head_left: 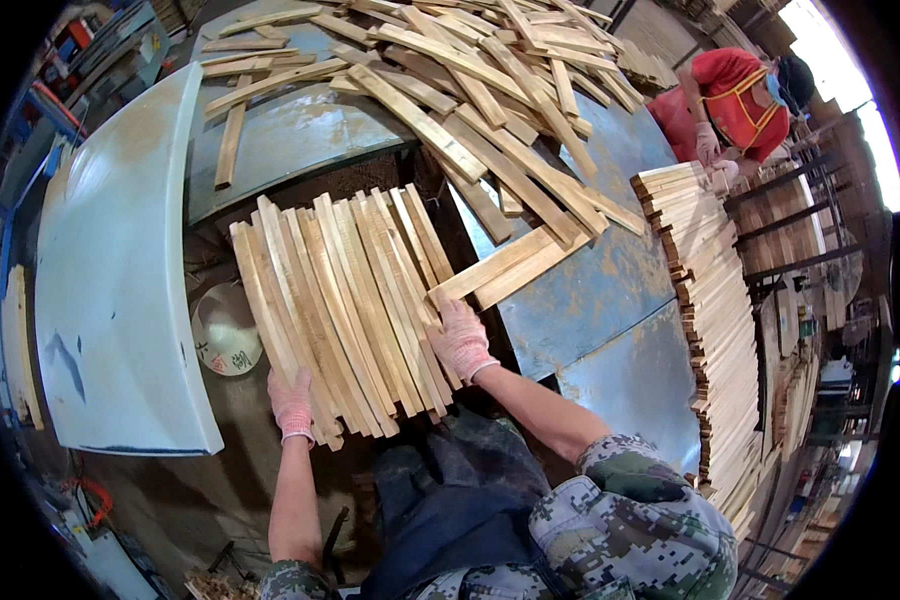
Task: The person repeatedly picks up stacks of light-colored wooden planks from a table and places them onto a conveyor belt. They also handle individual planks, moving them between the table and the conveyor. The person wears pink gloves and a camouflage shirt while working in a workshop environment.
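Note:
A row of pale wooden strips lies side by side in front of me, their ends uneven. Against the row's near left edge, my left hand in a pinkish-white glove grips the outer strips, its fingers partly hidden. On the opposite side my right hand, gloved alike, is closed against the right-hand strips. Just above it, two wooden pieces reach from the table toward the row, close to my fingertips. What bears the row from below is mostly hidden.
Loose wooden strips are heaped on the blue-grey table. A long stack of strips lines the right side, where a person in red works. To the left stand a pale curved panel and a round whitish object.

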The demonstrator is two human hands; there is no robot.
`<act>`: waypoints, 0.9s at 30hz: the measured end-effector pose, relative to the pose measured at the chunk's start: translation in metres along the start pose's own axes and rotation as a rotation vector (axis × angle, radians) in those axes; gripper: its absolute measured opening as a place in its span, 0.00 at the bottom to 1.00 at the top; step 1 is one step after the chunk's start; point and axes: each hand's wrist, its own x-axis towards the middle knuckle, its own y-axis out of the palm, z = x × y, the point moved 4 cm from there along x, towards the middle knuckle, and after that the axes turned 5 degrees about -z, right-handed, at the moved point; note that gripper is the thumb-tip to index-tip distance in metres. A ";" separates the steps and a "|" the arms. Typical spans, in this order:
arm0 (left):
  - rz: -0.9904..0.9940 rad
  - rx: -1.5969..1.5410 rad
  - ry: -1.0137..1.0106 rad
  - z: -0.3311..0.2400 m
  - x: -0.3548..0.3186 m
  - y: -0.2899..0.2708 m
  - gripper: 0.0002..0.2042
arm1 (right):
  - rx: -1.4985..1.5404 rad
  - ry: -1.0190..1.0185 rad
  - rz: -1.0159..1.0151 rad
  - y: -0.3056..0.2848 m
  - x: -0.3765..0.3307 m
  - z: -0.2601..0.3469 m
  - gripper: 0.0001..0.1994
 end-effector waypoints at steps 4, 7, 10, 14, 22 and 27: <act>0.035 -0.044 -0.021 -0.021 -0.006 -0.005 0.35 | -0.399 -0.334 -0.209 0.004 0.043 -0.030 0.35; 0.049 -0.088 -0.034 -0.017 -0.007 -0.006 0.34 | -0.410 -0.421 -0.045 0.010 0.066 -0.036 0.33; 0.035 -0.162 -0.079 -0.015 -0.005 -0.003 0.35 | -0.402 -0.493 -0.123 0.002 0.066 -0.032 0.29; 0.033 -0.132 -0.082 0.009 0.000 -0.001 0.38 | -0.407 -0.482 -0.043 -0.009 0.054 -0.064 0.29; -0.010 -0.117 -0.108 0.017 -0.002 0.002 0.38 | -0.358 -0.303 -0.077 -0.037 0.032 -0.069 0.39; 0.090 0.197 0.006 -0.012 0.019 -0.017 0.40 | 0.085 0.068 0.124 0.035 0.050 -0.001 0.40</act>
